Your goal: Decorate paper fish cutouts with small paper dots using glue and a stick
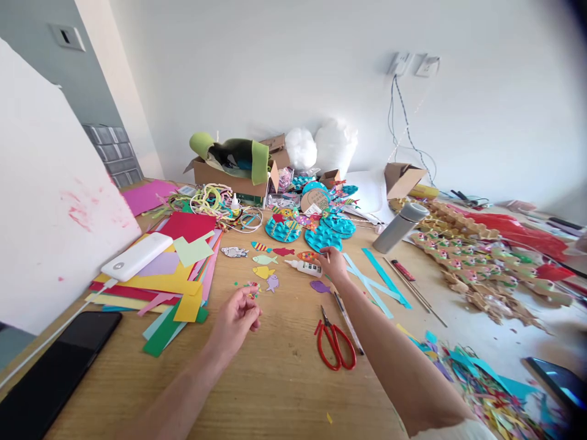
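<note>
My left hand [236, 318] hovers over the wooden table with curled fingers, beside a small pile of colored paper bits [252, 289]; what it holds, if anything, is too small to tell. My right hand [333, 264] reaches forward, fingers pinched at the tail end of an orange dotted paper fish [308, 256]. Just left of it lies a white glue bottle [306, 267]. Paper fish lie around: a yellow one [263, 272], a light green one [265, 260], a red one [284, 251], a striped one [261, 247], a purple one [320, 286] and a lilac one [272, 282].
Red-handled scissors [336, 348] and a pen [349, 324] lie near my right forearm. Colored paper [188, 290], a power bank [137, 256] and a phone [59, 366] are at left. Behind stand blue egg-carton pieces [323, 235]; a grey flask [400, 227] is at right.
</note>
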Available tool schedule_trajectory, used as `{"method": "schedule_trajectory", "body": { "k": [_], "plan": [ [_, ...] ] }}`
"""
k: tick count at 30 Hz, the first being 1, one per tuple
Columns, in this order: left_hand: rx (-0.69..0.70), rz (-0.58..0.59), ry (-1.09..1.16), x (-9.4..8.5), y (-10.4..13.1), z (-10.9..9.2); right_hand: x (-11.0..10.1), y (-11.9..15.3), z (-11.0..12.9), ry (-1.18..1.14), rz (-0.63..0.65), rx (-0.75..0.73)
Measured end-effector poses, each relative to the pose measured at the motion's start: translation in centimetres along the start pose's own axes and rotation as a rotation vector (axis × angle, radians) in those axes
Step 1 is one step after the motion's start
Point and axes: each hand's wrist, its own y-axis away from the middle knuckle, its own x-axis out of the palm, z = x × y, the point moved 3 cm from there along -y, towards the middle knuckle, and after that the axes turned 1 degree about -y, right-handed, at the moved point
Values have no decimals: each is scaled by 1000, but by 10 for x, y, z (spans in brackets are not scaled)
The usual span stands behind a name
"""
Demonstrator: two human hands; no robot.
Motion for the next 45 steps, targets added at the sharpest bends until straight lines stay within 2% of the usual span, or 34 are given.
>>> {"method": "schedule_trajectory", "body": {
  "k": [9,17,21,24,27,31,34,36,38,41,45],
  "plan": [
    [-22,-1,-4,-1,0,1,-6,9,9,250,60,-153],
    [34,-35,-3,-2,1,-2,-27,33,19,209,84,-240],
    [163,-199,70,-12,0,-7,-54,71,29,120,36,-280],
    [278,-377,88,-25,-1,-10,-80,107,41,-52,-85,-262],
    [448,-516,9,-35,-3,-12,-94,136,57,-160,-183,-191],
    [495,-565,-22,-42,-7,-10,-87,155,70,-268,-397,-200],
    [522,-577,-45,-46,-10,-11,-72,162,68,-211,-492,-369],
    [547,-589,-57,-49,-11,-12,-63,163,64,-159,-453,-514],
    [574,-603,-72,-51,-12,-13,-62,163,58,-134,-474,-576],
    [597,-610,-111,-51,-11,-15,-66,161,51,-107,-529,-557],
    [597,-578,-186,-46,-8,-18,-63,158,49,-43,-486,-546]
  ]
}}
